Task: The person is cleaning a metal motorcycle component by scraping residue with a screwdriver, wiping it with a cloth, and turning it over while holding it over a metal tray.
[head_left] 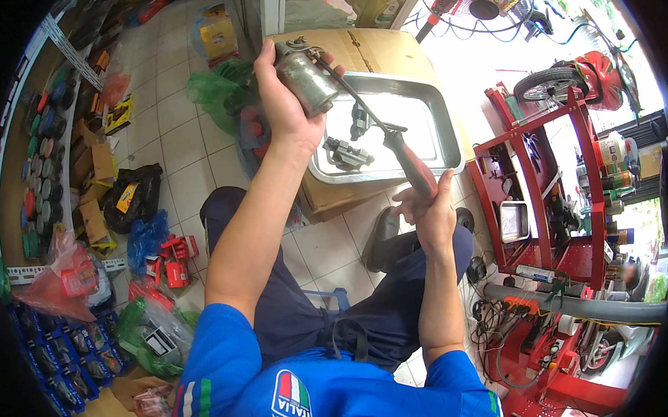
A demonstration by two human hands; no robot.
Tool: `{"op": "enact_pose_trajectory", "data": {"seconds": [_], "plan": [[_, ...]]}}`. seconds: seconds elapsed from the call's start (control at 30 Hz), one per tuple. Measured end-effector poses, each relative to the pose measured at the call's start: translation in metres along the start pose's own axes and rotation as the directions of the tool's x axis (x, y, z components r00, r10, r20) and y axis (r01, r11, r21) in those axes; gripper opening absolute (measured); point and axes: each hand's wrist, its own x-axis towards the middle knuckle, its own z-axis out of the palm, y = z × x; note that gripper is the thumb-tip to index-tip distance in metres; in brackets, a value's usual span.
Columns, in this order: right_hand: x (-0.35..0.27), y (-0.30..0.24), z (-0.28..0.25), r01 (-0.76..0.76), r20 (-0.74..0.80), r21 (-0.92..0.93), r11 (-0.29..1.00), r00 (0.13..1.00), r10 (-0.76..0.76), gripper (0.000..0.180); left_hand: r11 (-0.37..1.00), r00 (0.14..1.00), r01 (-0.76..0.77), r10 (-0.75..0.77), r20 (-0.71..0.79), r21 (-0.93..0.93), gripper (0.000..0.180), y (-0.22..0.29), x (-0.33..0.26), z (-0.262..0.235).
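My left hand (285, 107) is closed round a worn metal cylinder that looks like a small electric motor (307, 81), raised over the near left corner of a metal tray (449, 134). My right hand (431, 218) holds the butt of a screwdriver (412, 165) with a red and black handle, between thumb and curled fingers. Its long shaft slants up and left, and the tip reaches the motor's upper end by a small terminal or bracket. Exactly where the tip touches is hard to make out. Inside the tray lie a dark metal part (347, 155) and another dark part (360, 123), partly behind the shaft.
The tray sits on a cardboard box (326, 198). A green plastic bag (227, 94) lies left of it. On the right stands a red tool cart (539, 194), with a fan (481, 5) beyond. Shelves of goods (46, 174) and bagged parts (167, 262) line the left.
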Motion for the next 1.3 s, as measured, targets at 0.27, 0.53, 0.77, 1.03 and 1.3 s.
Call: {"op": "enact_pose_trajectory", "data": {"seconds": [0.27, 0.53, 0.77, 1.03, 1.3], "plan": [[-0.002, -0.005, 0.009, 0.116, -0.088, 0.023, 0.993, 0.99, -0.113, 0.042, 1.0, 0.999, 0.007, -0.008, -0.032, -0.029, 0.048, 0.001, 0.009, -0.007], [-0.001, 0.003, -0.009, 0.125, 0.2, 0.043, 0.991, 0.971, -0.131, 0.044, 0.998, 0.992, -0.005, -0.003, -0.124, -0.07, 0.05, 0.006, 0.003, 0.008], [0.003, 0.004, -0.003, 0.073, 0.038, 0.211, 0.975, 0.996, -0.083, 0.056, 0.998, 0.999, 0.044, -0.044, -0.011, -0.033, 0.05, 0.0, 0.006, -0.007], [-0.003, 0.002, 0.002, 0.255, 0.076, 0.01, 0.967, 0.964, -0.255, 0.034, 0.998, 0.995, -0.008, 0.001, -0.103, -0.066, 0.048, 0.008, 0.007, 0.001], [0.001, 0.002, 0.0, -0.015, 0.048, 0.01, 1.0, 0.999, 0.015, 0.075, 0.998, 1.0, 0.028, -0.029, -0.002, -0.054, 0.048, 0.001, 0.004, -0.006]]}}
